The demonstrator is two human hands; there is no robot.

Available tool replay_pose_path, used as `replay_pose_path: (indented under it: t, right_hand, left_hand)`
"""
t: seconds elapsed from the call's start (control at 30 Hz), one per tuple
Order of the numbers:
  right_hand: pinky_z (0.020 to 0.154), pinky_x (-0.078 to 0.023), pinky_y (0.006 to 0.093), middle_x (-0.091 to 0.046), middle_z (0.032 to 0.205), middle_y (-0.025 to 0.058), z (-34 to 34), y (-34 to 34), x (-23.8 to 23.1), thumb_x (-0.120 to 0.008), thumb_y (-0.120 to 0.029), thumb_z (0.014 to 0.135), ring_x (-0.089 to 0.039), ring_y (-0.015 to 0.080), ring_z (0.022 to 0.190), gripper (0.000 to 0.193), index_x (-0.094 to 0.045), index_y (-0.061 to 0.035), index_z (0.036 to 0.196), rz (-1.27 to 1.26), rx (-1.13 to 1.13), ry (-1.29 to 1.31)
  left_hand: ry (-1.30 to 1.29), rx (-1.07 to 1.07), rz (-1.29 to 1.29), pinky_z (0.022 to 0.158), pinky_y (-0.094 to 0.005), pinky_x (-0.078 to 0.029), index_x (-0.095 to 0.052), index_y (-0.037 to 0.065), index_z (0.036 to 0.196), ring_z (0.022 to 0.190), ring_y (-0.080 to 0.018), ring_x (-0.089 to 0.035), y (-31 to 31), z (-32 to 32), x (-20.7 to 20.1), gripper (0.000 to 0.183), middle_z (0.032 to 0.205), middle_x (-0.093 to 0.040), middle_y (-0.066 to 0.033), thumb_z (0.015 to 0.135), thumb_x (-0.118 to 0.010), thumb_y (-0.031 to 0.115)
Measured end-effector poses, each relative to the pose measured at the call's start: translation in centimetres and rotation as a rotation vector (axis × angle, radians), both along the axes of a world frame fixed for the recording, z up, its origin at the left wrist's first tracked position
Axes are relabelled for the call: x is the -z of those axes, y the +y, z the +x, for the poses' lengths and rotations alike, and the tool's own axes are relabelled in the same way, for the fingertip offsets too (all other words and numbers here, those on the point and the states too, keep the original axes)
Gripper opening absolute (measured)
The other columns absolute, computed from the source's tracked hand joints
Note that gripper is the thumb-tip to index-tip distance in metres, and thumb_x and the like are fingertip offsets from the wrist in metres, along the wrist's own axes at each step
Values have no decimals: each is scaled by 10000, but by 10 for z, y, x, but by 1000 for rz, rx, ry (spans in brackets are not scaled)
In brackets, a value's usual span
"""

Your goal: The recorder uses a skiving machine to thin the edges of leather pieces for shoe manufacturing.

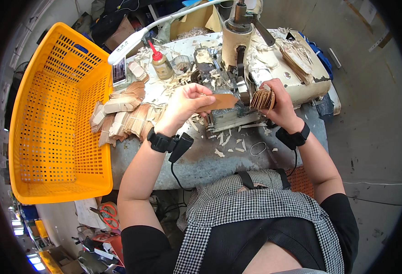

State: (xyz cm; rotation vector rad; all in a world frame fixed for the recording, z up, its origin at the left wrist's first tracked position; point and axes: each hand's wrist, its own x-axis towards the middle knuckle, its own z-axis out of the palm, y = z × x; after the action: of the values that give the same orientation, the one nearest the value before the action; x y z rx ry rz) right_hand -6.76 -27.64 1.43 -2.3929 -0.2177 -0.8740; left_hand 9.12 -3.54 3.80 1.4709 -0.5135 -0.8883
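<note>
Between its thumb and fingers, my left hand (189, 104) pinches one flat brown leather strip (222, 102) with a pointed end. The strip reaches right, in front of the machine's working parts. My right hand (281, 104) is wrapped around a bundle of similar brown leather pieces (262, 99), their edges fanned toward the left. Both hands are level with the bench-top machine (237, 41), which has a cream upright column and a dark lever. Stacked bundles of pale-edged leather pieces (130, 121) lie to the left of my left hand.
A yellow perforated crate (107, 176) stands at the left. Beyond my left hand is a glue bottle with a red cap (161, 66). Scraps (230, 144) litter the metal table (164, 169). More pieces (297, 61) lie on the machine's right side; orange-handled scissors (110, 217) hang low at the left.
</note>
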Motion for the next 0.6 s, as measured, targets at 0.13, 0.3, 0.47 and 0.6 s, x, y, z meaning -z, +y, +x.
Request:
replay_pose_path:
  t: [0.13,0.3,0.47,0.6]
  right_hand:
    - [754,-427,404,-532,942,158,0,-1,2,-723,68,520,-491,360,871,617,-499,-6,1089,18,-14,-2]
    - [797,-439,401,-546,1006,157,1,0,-2,-730,61,541,-509,360,935,605,-500,-14,1095,3,-16,18]
    - [927,-416,381,-556,1116,138,8,5,-12,-728,26,602,-520,339,1067,529,-512,-40,1081,-65,-56,38]
    - [928,-401,379,-575,1112,129,5,2,-16,-754,-24,629,-515,323,1085,483,-527,-54,1054,-129,1,156]
  left_hand:
    - [-8,-26,-19,577,-213,-509,-604,31,953,635,-83,-623,4,3,1,164,791,-675,-43,843,-714,84]
    - [-11,-29,1,562,-207,-514,-598,27,940,632,-93,-633,-7,2,3,176,795,-678,-54,831,-726,77]
    - [-53,-71,3,554,-204,-515,-594,14,929,625,-98,-636,-19,-2,1,169,791,-676,-58,835,-720,77]
    - [-59,-36,8,559,-201,-517,-595,9,920,631,-100,-637,-17,-7,-3,164,775,-665,-46,836,-718,78]
